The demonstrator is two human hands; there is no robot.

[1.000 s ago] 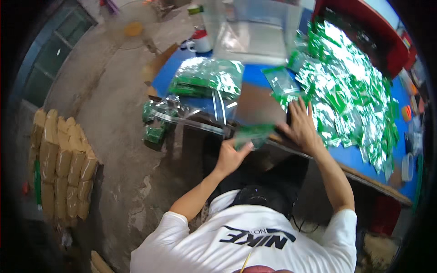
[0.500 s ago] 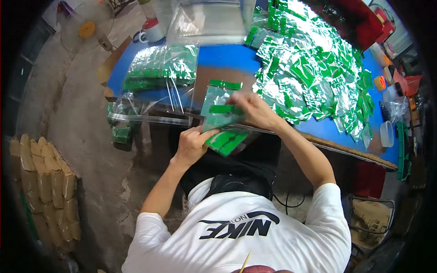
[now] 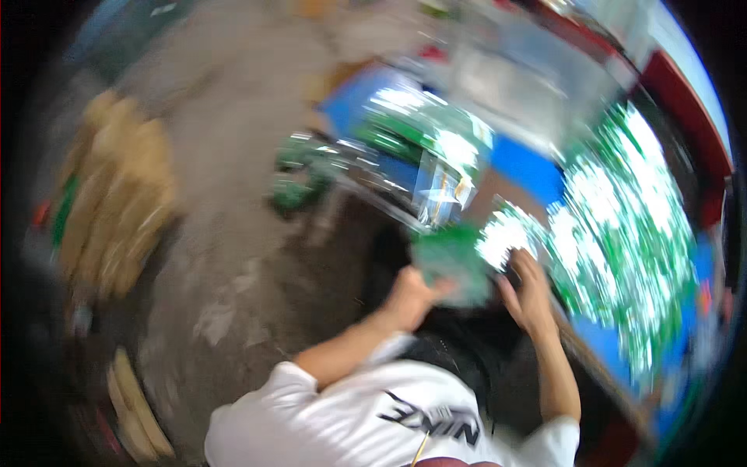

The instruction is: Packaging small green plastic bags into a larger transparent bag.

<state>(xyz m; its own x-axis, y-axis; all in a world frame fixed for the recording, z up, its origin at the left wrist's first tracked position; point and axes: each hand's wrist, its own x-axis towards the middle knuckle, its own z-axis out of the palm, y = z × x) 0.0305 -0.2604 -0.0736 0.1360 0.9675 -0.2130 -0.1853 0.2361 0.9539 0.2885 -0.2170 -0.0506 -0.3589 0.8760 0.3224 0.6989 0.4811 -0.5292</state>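
Note:
My left hand (image 3: 414,297) is closed on several clear plastic bags with green bands (image 3: 455,261), held off the table's front edge and smeared by motion. To its right, my right hand (image 3: 531,300) has thumb and fingers apart. Its fingertips reach to a shiny clear bag (image 3: 510,235) at the table edge; whether they touch it is unclear. A large heap of loose green-banded bags (image 3: 615,233) covers the right side of the blue table (image 3: 525,167). On the table's left part lies a stack of similar bags (image 3: 389,132).
Large clear plastic sheeting (image 3: 513,89) lies at the back of the table. A green bundle (image 3: 299,171) is by the table's left edge. Brown packs (image 3: 120,202) are piled on the floor at far left. Much of the view is blurred.
The whole view has swung, so table and hands appear further right. My right hand has come away from the bags in my left hand and its fingers have spread.

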